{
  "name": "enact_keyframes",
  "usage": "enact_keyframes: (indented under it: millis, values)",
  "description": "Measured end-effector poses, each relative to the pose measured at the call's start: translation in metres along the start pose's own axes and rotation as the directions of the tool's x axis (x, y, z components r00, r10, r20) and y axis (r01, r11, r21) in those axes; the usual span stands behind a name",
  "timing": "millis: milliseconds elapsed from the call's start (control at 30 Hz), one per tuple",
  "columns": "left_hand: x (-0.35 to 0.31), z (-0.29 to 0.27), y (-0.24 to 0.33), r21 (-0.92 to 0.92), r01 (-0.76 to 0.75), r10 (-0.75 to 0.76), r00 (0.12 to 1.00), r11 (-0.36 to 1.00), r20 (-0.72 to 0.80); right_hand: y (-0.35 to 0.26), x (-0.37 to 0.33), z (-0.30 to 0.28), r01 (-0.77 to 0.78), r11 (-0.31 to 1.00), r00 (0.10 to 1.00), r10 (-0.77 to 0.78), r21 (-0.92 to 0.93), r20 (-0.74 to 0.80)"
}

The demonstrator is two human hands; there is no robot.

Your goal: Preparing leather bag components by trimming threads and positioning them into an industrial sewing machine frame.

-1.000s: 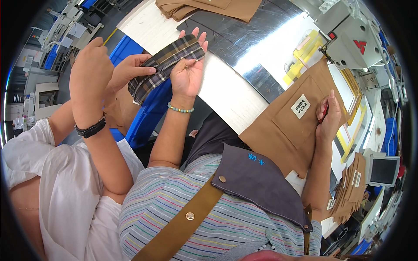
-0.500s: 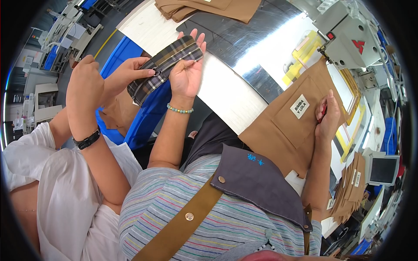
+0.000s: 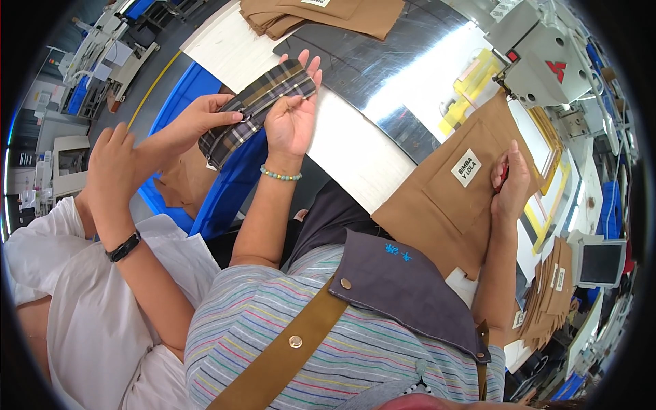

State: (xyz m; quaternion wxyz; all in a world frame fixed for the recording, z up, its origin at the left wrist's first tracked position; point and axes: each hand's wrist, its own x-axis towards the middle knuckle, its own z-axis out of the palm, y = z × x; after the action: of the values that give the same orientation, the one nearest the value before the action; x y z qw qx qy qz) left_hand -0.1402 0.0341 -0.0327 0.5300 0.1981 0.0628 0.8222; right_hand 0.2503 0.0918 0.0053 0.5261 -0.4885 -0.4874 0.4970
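My left hand (image 3: 292, 126), with a beaded bracelet at the wrist, grips one end of a plaid fabric pouch (image 3: 256, 109) between thumb and fingers. The pouch is dark with brown and white checks and has a small metal piece near its middle. A co-worker's hand (image 3: 205, 119) holds its other end. My right hand (image 3: 511, 184) rests on a brown fabric panel (image 3: 437, 212) with a sewn pocket and a white label. Its fingers curl round a small red object (image 3: 504, 172), mostly hidden in the palm.
A sewing machine head (image 3: 540, 61) stands over the panel's far corner. Left of me is a blue bin (image 3: 225, 184) holding brown material. Brown pieces (image 3: 369, 17) lie at the table's far end, and another stack (image 3: 547, 294) sits at right near a small screen (image 3: 601, 263).
The co-worker's other hand, with a black wristband, has moved left and down, away from the pouch, and its fist has loosened. My hands keep their holds.
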Motion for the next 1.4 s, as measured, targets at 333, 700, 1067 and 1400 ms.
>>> enact_keyframes:
  millis: [333, 700, 1067, 1400]
  values:
    - [-0.001, 0.034, -0.050, 0.318, 0.429, -0.473, 0.878, 0.845, 0.071, 0.000, 0.001, -0.003, -0.078, 0.995, 0.996, 0.080, 0.057, -0.033]
    - [0.039, 0.097, -0.169, 0.974, 0.127, -0.723, 0.689, 0.190, 0.051, -0.048, 0.010, -0.057, 0.029, 0.935, 0.999, -0.018, 0.354, -0.034]
    - [0.048, 0.139, -0.180, 0.796, 0.565, -0.842, 0.521, 0.218, -0.139, -0.031, 0.029, -0.101, -0.090, 0.815, 0.978, -0.036, 0.572, 0.204]
    - [0.061, 0.267, -0.085, 0.288, -0.957, -0.660, 0.232, -0.024, 0.715, -0.062, 0.020, -0.101, 0.062, 0.953, 0.985, -0.010, 0.297, -0.174]
